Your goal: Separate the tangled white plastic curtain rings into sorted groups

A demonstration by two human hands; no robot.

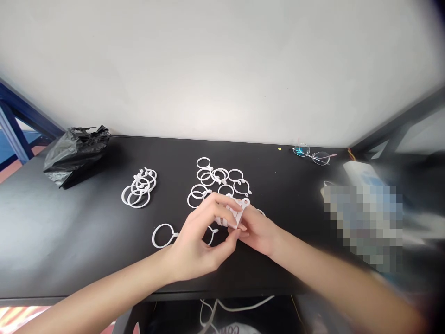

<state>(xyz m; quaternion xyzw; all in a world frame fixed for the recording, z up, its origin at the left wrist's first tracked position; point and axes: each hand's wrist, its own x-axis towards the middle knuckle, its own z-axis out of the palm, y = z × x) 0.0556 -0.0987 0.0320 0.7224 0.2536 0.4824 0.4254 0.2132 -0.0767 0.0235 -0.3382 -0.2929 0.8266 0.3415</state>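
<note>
Held ring (238, 211): white plastic, clasp tab on top, loops bunched together; centre of frame, just above the table, between both hands
Left hand (196, 243): thumb and fingertips closed on it from the left
Right hand (260, 230): fingers pinched on it from the right
Loose ring (152, 236): white, flat on table beside left wrist
Ring heap (219, 176): white, just behind the hands
Ring stack (139, 189): left of centre
Black bag (74, 153): crumpled, upper left
Glasses (312, 156): upper right
Table (52, 232): black
Blurred patch (363, 218): right side, lettering unreadable

white plastic rings (236, 211) | small bunch, tilted | held between left hand (194, 246) and right hand (259, 232)
</note>
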